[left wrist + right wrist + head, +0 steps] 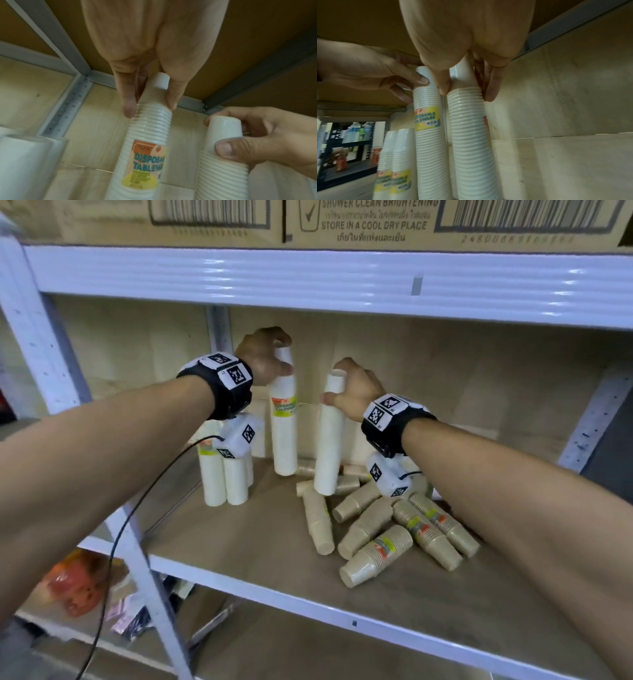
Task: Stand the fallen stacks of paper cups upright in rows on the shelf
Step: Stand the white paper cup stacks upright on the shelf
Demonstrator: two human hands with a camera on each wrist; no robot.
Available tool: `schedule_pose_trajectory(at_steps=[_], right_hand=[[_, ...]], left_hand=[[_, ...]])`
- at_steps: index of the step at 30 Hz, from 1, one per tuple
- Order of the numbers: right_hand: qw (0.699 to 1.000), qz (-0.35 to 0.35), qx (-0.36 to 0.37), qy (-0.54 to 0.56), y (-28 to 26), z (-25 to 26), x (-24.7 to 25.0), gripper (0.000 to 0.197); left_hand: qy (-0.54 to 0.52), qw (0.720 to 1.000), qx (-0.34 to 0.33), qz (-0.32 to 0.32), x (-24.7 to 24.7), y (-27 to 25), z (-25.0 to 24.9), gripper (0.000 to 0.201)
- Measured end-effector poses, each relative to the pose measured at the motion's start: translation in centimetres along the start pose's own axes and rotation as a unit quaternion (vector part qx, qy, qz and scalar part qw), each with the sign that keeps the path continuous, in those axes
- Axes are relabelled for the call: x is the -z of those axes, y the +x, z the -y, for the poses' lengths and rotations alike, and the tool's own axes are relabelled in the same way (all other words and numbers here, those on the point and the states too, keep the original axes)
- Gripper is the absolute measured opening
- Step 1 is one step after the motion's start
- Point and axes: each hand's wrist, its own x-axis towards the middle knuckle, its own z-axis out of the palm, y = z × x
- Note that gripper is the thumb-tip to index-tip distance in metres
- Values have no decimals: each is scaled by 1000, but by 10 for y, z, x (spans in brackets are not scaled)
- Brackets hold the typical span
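My left hand (274,361) (150,106) grips the top of a tall white cup stack with a yellow label (284,436) (147,135) (428,135), held upright near the back of the shelf (239,546). My right hand (352,392) (465,92) grips the top of a second white stack (328,440) (221,165) (471,135), upright just to the right, its base over fallen cups. Standing white stacks (222,477) (393,162) are grouped at the left. Several brown cup stacks (380,529) lie fallen in a heap on the right.
The white beam of the upper shelf (308,278) runs close above both hands, with cardboard boxes (359,220) on it. A white upright post (44,344) stands at the left. A black cable (137,508) hangs from my left wrist across the shelf's front edge.
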Motion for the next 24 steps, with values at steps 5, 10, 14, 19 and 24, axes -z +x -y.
schedule_pose_trajectory(at_steps=[5, 10, 14, 19, 24], right_hand=[[999, 32, 35, 26, 9, 37, -31, 54], [995, 67, 64, 41, 13, 68, -68, 49], [991, 96, 76, 49, 14, 86, -94, 45], [987, 123, 84, 60, 16, 100, -119, 46], [984, 141, 93, 62, 19, 107, -138, 55]], left_hand=[[1, 999, 30, -11, 30, -19, 24, 53], [-24, 997, 78, -6, 51, -36, 51, 48], [-2, 994, 108, 16, 59, -52, 72, 45], [34, 989, 144, 28, 62, -67, 99, 46], [64, 986, 150, 41, 59, -76, 118, 46]])
